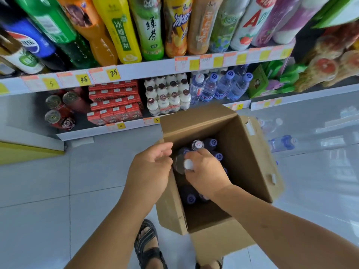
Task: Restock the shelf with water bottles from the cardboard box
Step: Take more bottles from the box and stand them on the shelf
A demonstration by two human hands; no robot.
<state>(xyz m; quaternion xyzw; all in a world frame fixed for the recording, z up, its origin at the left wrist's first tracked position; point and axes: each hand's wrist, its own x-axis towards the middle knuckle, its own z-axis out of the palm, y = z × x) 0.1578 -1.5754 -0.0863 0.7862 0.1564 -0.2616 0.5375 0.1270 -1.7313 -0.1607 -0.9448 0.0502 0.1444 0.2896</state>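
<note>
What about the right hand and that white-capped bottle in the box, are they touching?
Touching. In the head view the right hand curls its fingers round the white-capped bottle, with no gap showing between them.

The right hand grips a white-capped water bottle inside the open cardboard box on the floor; the left hand, fingers loosely curled, hovers just beside it.

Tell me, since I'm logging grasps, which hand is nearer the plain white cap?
Right. The right hand grips the bottle under the cap; the left hand is just left of it.
</note>
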